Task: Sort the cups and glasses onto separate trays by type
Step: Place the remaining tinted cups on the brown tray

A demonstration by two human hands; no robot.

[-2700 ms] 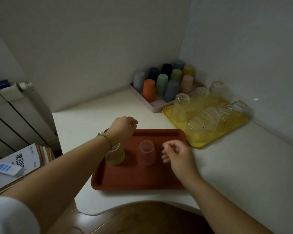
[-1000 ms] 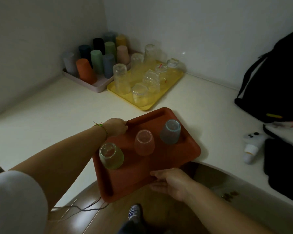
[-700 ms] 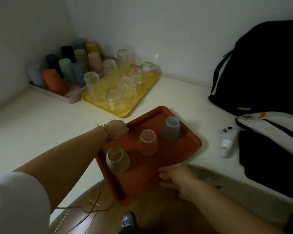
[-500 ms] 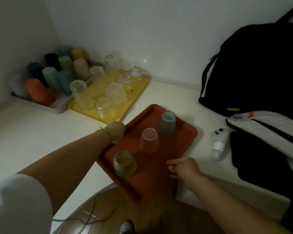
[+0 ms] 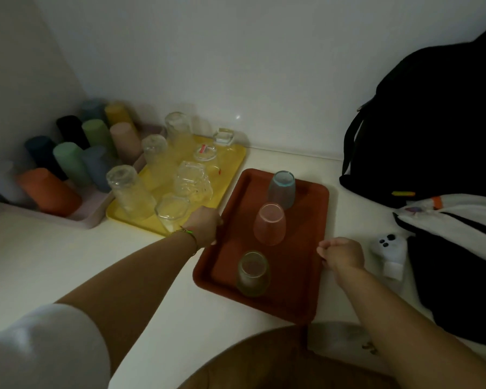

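Red tray (image 5: 298, 248) lies flat on the white counter (image 5: 68, 262), at centre. It carries three upturned tinted glasses in a line: blue-grey glass (image 5: 281, 189) at 12 o'clock, pink glass (image 5: 270, 224) mid-tray, green glass (image 5: 253, 273) at 6 o'clock. Left hand (image 5: 205, 224) has fingers curled on the tray's 9 o'clock rim. Right hand (image 5: 341, 254) is loosely curled at the 3 o'clock rim; contact cannot be told. Yellow tray (image 5: 233, 161) of clear glasses (image 5: 129, 189) touches the red tray at 10 o'clock, with the pink tray (image 5: 90, 217) of coloured cups (image 5: 68, 161) beyond.
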